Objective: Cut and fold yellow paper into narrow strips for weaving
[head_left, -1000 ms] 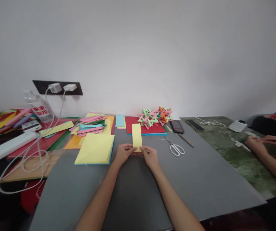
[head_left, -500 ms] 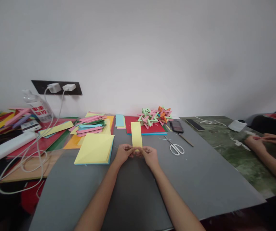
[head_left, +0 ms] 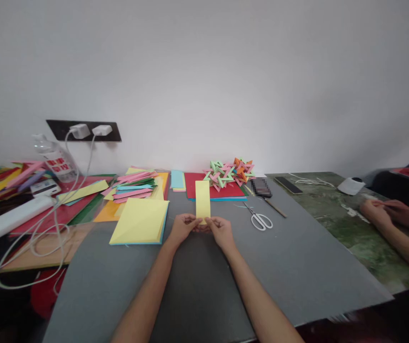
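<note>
A narrow yellow paper strip (head_left: 203, 200) stands upright between my hands, above the grey tabletop. My left hand (head_left: 183, 228) pinches its lower left corner between thumb and fingers. On the lower right corner, my right hand (head_left: 221, 231) has the same kind of pinch. The other fingers curl behind the strip and are partly hidden. Left of my hands lies a stack of square paper (head_left: 140, 220), yellow on top with blue below. White-handled scissors (head_left: 259, 220) rest to the right of my right hand.
Folded paper star models (head_left: 222, 175) sit on red sheets (head_left: 193, 186) at the back. Several coloured strips (head_left: 134, 186) lie at the back left. A bottle (head_left: 56, 159), white cables (head_left: 61, 233) and a power bank (head_left: 14, 216) occupy the left. Another person's hands (head_left: 379, 212) are at far right.
The yellow strip has straightened slightly, from a small lean to nearly vertical. Both my hands keep their pinch in almost the same place. The other person's hands have shifted a little.
</note>
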The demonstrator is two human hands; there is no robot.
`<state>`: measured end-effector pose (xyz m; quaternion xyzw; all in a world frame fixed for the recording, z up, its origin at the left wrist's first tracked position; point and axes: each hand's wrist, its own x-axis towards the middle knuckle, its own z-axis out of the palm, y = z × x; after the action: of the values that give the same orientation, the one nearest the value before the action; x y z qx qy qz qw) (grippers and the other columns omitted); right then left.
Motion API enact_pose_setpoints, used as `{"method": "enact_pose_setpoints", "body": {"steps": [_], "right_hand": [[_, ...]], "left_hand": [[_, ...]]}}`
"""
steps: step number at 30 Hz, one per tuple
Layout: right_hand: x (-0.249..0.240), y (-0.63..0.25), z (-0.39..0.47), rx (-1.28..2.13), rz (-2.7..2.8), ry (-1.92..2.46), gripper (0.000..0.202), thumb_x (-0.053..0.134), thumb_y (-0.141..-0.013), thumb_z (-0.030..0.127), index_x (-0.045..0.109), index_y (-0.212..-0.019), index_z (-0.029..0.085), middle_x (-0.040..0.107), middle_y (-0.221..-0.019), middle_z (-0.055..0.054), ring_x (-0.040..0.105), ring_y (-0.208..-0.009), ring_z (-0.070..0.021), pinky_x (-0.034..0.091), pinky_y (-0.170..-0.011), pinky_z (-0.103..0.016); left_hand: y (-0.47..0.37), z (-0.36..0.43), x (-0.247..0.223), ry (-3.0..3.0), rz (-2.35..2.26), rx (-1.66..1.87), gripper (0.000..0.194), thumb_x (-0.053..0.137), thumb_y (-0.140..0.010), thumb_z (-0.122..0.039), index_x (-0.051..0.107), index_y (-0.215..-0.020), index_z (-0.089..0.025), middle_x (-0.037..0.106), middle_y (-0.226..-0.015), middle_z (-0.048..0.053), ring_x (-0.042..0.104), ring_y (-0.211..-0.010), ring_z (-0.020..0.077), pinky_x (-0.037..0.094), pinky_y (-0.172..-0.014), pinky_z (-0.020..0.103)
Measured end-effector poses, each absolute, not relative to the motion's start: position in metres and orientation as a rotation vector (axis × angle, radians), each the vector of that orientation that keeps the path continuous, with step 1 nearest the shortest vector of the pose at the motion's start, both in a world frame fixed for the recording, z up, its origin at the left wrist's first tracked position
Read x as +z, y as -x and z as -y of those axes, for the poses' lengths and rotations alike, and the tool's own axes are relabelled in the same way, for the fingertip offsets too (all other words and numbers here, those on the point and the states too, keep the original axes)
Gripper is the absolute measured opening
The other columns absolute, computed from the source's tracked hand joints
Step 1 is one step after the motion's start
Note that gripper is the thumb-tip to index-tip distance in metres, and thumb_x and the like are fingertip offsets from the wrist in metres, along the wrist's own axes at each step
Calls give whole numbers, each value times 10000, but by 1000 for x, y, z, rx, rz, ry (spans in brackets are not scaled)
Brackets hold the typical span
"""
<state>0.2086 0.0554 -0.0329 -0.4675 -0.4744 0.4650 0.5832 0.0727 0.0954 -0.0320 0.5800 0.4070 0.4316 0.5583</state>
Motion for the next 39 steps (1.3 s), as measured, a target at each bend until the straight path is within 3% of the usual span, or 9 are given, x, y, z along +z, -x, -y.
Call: {"method": "enact_pose_setpoints", "body": {"steps": [5, 10, 15, 19, 28, 33, 39], "right_hand": [[-32, -210, -55, 1033, 1097, 1078, 343, 573, -656, 504, 624, -670, 165, 672, -574, -54, 629, -516, -186, 497, -509, -278], [-33, -211, -56, 1010, 1081, 1078, 326, 575, -662, 491, 619, -682, 168, 671, -576, -49, 625, -513, -181, 494, -500, -273], [-34, -212, -58, 1000, 1089, 1101, 366, 558, -666, 518, 626, -691, 159, 672, -586, -59, 628, -526, -189, 492, -503, -280], [-34, -212, -57, 1005, 1091, 1100, 356, 565, -665, 510, 624, -680, 159, 667, -568, -54, 623, -514, -184, 485, -508, -277], [-33, -211, -57, 1006, 1102, 1067, 301, 569, -686, 459, 614, -686, 162, 658, -557, -41, 612, -497, -169, 471, -504, -265], [-34, -211, -56, 1010, 1103, 1068, 287, 571, -687, 450, 611, -689, 166, 646, -543, -29, 599, -489, -162, 465, -509, -264], [-40, -216, -61, 936, 1150, 1122, 324, 530, -710, 466, 645, -760, 167, 647, -656, -35, 571, -565, -147, 424, -474, -228]], "left_hand": [[-74, -96, -33, -1369, -973, 1110, 314, 663, -595, -398, 536, -742, -151, 596, -547, -29, 561, -436, 102, 445, -425, 201], [-73, -99, -37, -1443, -987, 1167, 297, 662, -597, -377, 588, -764, -143, 637, -758, 33, 608, -655, 145, 500, -572, 247], [-71, -99, -37, -1440, -989, 1185, 315, 629, -633, -384, 589, -840, -149, 631, -848, 42, 604, -684, 143, 504, -588, 255], [-71, -96, -32, -1451, -1002, 1177, 286, 628, -639, -372, 598, -807, -143, 627, -796, 30, 582, -614, 116, 486, -564, 230], [-71, -98, -32, -1448, -949, 1069, 298, 611, -645, -395, 646, -792, -138, 657, -847, 56, 593, -742, 168, 477, -633, 263], [-70, -99, -34, -1421, -932, 1030, 286, 611, -646, -394, 641, -748, -128, 669, -731, 47, 600, -677, 162, 470, -649, 273], [-70, -97, -34, -1419, -913, 1005, 269, 586, -673, -404, 606, -741, -144, 651, -684, 21, 597, -641, 144, 454, -622, 248]]}}
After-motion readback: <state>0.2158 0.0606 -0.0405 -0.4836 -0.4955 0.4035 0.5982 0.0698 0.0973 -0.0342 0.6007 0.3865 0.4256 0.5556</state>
